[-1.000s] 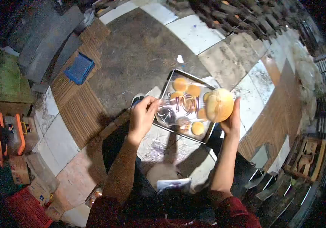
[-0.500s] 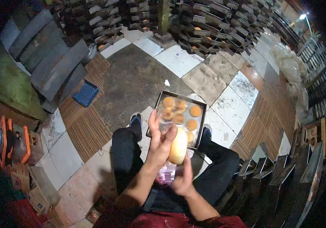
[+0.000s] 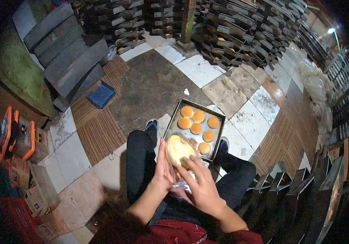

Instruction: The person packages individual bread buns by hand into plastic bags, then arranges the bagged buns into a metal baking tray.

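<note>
A pale-cream bun [image 3: 178, 149] rests between my two hands, inside what looks like a clear plastic bag with purple print [image 3: 181, 189] lower down. My left hand [image 3: 162, 173] holds the bag and bun from the left side, thumb and fingers around it. On the near right side, my right hand [image 3: 201, 185] presses its fingertips against the bun's lower edge, slightly blurred. Just beyond, a dark-rimmed baking tray [image 3: 204, 107] lies between my feet. Several golden-topped round buns [image 3: 196, 129] sit in it, partly overlapped by my hands at its near left corner.
Long dark baking pans [image 3: 300, 183] stand close on my right. Stacked dark pans [image 3: 231, 32] line the far side. To the left are a blue tray [image 3: 101, 95], clear bins with orange handles [image 3: 30, 140] and a cardboard box [image 3: 40, 195]. Tiled floor [image 3: 201, 69] stretches ahead.
The bun has turned, showing a broader pale face, and shifted slightly left. My right hand has come up from below onto its near edge. The view has swung a little left.
</note>
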`<state>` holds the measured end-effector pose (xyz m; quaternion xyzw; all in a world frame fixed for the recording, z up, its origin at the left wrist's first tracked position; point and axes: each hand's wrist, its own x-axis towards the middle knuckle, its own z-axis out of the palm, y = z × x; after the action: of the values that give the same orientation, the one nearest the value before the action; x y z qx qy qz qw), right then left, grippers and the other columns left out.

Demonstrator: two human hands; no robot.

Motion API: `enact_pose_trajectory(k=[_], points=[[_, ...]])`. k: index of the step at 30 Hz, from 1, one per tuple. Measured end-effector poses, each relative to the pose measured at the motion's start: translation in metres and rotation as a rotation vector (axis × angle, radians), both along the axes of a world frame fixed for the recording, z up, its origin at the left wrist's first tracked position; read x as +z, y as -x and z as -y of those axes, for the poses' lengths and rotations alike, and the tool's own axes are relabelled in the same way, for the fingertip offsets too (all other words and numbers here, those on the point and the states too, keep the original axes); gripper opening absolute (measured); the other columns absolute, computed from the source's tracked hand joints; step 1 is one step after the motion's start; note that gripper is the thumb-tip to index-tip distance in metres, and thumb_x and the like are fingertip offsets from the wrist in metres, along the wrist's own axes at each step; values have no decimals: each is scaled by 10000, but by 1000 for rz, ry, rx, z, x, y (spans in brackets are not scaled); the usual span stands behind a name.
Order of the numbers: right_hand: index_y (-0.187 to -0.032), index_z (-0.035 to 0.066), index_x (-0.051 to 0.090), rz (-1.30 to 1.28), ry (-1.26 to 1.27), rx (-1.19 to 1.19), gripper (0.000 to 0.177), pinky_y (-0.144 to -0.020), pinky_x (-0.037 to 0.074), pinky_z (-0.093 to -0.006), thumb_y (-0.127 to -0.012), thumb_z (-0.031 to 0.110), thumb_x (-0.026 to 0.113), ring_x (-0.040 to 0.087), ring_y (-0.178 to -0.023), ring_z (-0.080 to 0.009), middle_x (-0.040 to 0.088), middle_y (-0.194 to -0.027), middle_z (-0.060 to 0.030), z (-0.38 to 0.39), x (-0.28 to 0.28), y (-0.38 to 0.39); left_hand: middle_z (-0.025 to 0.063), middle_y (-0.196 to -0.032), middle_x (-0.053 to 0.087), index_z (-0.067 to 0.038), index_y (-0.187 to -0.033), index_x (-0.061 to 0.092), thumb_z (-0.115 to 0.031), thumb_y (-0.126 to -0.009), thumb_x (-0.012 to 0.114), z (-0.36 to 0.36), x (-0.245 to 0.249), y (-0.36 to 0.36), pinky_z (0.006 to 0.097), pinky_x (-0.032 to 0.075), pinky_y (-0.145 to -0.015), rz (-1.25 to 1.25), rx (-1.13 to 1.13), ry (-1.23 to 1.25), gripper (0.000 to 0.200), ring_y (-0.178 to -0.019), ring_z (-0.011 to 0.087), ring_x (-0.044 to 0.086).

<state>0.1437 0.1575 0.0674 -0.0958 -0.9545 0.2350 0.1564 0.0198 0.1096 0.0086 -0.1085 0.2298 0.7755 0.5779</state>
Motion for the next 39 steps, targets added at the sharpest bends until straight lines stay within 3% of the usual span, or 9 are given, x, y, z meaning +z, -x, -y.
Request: enact_pose_trajectory(k=[8,9,12,18,23,27,32,36,39], points=[[-745,70,558,288,-173,598,160,-487,415,-385,-651,196,529,514,-609,-262,518,-686,-117,40,10,7,247,-1188,399,-65,-1229,354,-532,-772,566,-27,-50,30,558,456,-825,281,98,-82,687,-1016,433,473],[-853,65,607,-515,-87,634,211,-528,446,-365,-714,182,500,516,-636,-230,527,-753,-105,51,11,-14,209,-1182,425,-82,-1234,366,-538,-777,558,-23,-35,36,566,437,-856,291,128,-219,673,-1051,409,471],[-874,24,565,-238,-75,-570,124,-654,421,-300,-768,87,553,502,-696,-211,525,-803,-113,84,-18,-24,176,-1214,427,-92,-1268,348,-548,-783,544,-12,15,36,589,401,-889,-30,240,-216,694,-1102,392,455],[-825,-13,528,-313,1169,-229,190,-616,440,-287,-729,45,681,540,-689,-226,533,-798,-114,-6,-38,12,156,-1252,433,-112,-1301,340,-545,-811,506,-5,37,29,630,345,-916,-218,322,-240,674,-1154,386,430],[-791,27,483,-56,120,-171,115,-467,435,-363,-796,54,595,522,-496,-289,532,-621,-137,-6,-33,17,147,-1207,467,-110,-1248,406,-515,-822,509,-8,39,29,590,422,-864,-145,315,-217,596,-1098,377,482],[-945,90,517,901,688,1452,167,-605,461,-376,-847,221,547,570,-706,-307,571,-702,-139,25,23,-12,143,-1196,448,-117,-1268,365,-542,-816,501,-16,17,50,547,453,-857,-174,441,-70,635,-1100,337,481],[-1224,54,403,-452,567,-237,789,-820,481,-375,-629,429,759,552,-978,-274,539,-1082,-136,-38,1,-13,174,-1208,480,-89,-1241,420,-510,-843,480,11,34,-6,495,429,-903,-14,42,-134,583,-1095,300,500],[-1254,42,349,-502,1551,-261,791,-862,476,-396,-653,394,723,530,-1035,-248,488,-1161,-135,-72,-68,-24,188,-1202,494,13,-1217,456,-162,-892,478,67,65,-50,341,361,-937,-1087,-775,-1320,370,-1106,260,480],[-1273,56,343,-165,1571,-395,667,-838,474,-361,-751,324,661,532,-1008,-215,502,-1142,-116,-9,-71,5,173,-1131,517,13,-1151,466,-191,-873,528,69,35,5,318,385,-879,-826,-523,-1318,351,-1034,234,500]])
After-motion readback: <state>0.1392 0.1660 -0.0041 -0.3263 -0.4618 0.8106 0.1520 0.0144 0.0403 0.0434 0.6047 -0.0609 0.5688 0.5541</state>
